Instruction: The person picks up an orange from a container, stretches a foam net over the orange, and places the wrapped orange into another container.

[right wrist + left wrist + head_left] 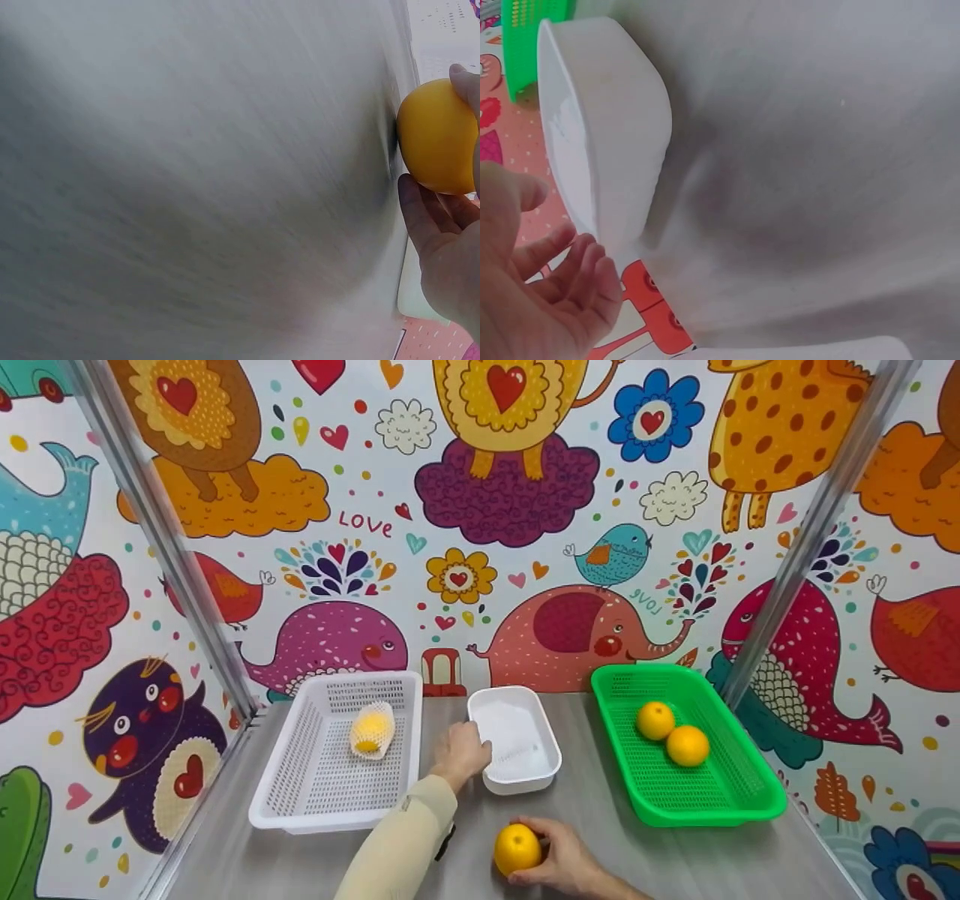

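Observation:
My right hand (566, 859) grips an orange (517, 849) at the front middle of the table, thumb on one side and fingers on the other. In the right wrist view the orange (436, 135) sits at or very close to the grey tabletop. My left hand (459, 751) is by the left rim of a small white plastic basket (519, 789). Its fingers (592, 274) are loosely bent near the rim in the left wrist view, with a gap to the thumb. Whether they touch the rim I cannot tell.
On the left stands a white perforated basket (259, 810) holding a yellow fruit (373, 731) in a foam net. A green basket (705, 816) on the right holds two oranges (688, 745). A cartoon-printed wall (450, 637) and metal posts (787, 540) border the table.

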Demonstrator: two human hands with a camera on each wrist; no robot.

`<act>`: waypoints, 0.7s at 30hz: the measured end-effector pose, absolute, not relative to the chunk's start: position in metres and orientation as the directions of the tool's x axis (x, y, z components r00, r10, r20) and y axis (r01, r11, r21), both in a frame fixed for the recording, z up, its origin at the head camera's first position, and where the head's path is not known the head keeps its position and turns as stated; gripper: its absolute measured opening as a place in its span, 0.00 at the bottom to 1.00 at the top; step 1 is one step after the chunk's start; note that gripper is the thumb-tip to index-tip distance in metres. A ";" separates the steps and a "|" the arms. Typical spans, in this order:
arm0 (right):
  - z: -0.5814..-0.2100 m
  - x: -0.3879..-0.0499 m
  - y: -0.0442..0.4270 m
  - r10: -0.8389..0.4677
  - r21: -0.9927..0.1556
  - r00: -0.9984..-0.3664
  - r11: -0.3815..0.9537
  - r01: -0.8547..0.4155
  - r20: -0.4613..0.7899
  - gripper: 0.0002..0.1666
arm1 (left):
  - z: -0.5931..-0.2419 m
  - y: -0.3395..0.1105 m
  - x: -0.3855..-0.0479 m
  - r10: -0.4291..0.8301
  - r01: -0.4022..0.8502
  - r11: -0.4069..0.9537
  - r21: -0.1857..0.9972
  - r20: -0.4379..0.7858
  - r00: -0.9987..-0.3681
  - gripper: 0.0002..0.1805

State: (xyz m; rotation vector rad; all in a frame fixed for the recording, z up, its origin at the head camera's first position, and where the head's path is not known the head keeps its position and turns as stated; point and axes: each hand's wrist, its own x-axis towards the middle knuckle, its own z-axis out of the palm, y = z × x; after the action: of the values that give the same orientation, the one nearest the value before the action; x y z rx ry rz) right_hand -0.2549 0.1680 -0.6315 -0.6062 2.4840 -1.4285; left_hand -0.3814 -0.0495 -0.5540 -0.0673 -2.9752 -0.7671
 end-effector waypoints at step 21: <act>-0.633 -0.254 0.171 -0.454 -0.892 -0.890 0.390 -0.228 0.029 0.48 | -0.569 -0.021 -0.411 0.082 0.125 0.950 0.285 0.159 -0.984 0.22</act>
State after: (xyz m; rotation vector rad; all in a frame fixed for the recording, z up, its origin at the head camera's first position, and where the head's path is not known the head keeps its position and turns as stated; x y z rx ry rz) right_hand -0.2536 0.1706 -0.6335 -0.6064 2.4272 -1.5054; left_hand -0.4115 -0.0208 -0.5688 -0.1582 -2.9579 -0.4467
